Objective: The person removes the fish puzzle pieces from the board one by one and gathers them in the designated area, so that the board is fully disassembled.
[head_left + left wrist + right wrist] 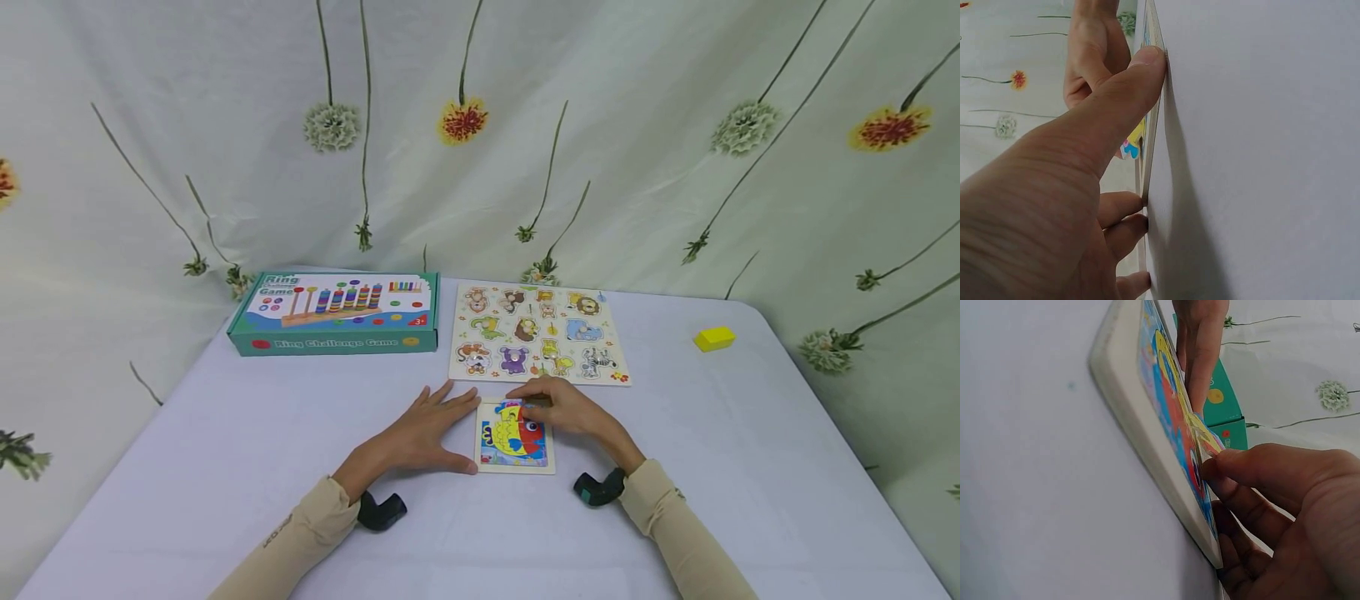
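Observation:
A small square fish puzzle board [517,470] with a pale wooden rim lies flat on the table. My left hand [427,429] is spread along its left side, thumb at the near corner and fingertips at the far one, the fingers fairly straight. From the right, my right hand [573,408] reaches over the board's far part. Its thumb and forefinger pinch a yellow and blue puzzle piece [1208,436], which is tilted up from the picture in the right wrist view. Whether the piece's lower edge touches the board is hard to tell.
Behind the small board lies a larger animal peg puzzle [498,331]. A green ring game box [337,343] stands at the back left. Toward the right sits a yellow block [714,338]. A flowered cloth [645,183] hangs behind the white-covered table [480,542].

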A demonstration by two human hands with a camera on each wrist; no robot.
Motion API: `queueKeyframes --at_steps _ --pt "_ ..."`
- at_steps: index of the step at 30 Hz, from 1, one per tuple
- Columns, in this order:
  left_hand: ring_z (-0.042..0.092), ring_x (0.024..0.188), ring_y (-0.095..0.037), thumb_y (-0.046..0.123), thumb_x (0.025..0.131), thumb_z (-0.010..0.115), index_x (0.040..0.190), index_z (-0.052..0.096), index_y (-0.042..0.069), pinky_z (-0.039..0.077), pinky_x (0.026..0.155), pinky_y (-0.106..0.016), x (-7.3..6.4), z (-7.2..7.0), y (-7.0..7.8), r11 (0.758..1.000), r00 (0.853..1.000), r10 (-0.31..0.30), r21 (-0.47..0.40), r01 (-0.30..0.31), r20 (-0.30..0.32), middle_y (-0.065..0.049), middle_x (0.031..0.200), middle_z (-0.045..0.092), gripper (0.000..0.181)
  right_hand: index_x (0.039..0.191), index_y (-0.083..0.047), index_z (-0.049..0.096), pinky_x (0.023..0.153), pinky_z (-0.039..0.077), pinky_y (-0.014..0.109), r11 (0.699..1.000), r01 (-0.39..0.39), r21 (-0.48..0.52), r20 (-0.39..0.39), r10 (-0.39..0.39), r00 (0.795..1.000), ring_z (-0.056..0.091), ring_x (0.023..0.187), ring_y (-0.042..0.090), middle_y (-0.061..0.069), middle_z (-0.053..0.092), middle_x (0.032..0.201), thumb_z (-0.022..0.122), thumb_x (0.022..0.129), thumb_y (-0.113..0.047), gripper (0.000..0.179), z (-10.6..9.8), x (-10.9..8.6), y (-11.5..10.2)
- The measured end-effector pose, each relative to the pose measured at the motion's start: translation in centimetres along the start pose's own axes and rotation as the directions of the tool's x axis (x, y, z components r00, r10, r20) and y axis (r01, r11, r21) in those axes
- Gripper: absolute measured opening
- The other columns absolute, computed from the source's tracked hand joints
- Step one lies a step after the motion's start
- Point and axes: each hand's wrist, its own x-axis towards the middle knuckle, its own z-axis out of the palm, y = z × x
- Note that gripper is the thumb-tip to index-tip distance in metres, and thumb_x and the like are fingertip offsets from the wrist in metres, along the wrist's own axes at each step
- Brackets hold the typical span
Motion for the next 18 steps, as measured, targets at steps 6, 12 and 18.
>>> queueKeyframes --at_steps 6,12,18 --pt "0.002 0.148 -0.027 0.058 0.068 0.078 0.15 0.035 0.023 -0.002 0.118 -0.052 0.0 0.0 0.0 1.0 1.0 0.001 0.003 -0.001 -0.004 0.005 0.157 0.027 0.099 0.12 -0.003 0.066 0.082 0.051 0.023 1.0 -0.009 0.026 -0.024 0.01 1.0 0.058 0.091 0.016 0.011 0.067 0.111 0.06 0.092 -0.007 0.028 -0.1 0.0 0.0" --pt "0.002 0.148 -0.027 0.058 0.068 0.078 0.15 0.035 0.023 -0.002 0.118 -0.052 0.0 0.0 0.0 1.0 1.0 -0.001 0.0 0.001 -0.007 0.005 0.157 0.028 0.099 0.12 -0.002 0.065 0.076 0.048 0.022 0.999 -0.037 0.037 -0.052 0.038 0.998 0.054 0.084 0.017 0.007 0.063 0.094 0.059 0.093 -0.008 0.028 -0.1 0.1 0.2" --pt "0.002 0.148 -0.027 0.058 0.068 0.078 0.15 0.035 0.022 -0.002 0.118 -0.051 0.0 0.1 0.0 1.0 1.0 -0.002 -0.003 0.002 -0.003 0.005 0.157 0.028 0.099 0.12 0.006 0.061 0.073 0.047 0.02 0.998 0.004 0.057 -0.083 0.001 0.997 0.054 0.08 0.019 0.015 0.061 0.09 0.057 0.091 0.001 0.029 0.0 -0.2 -1.1"
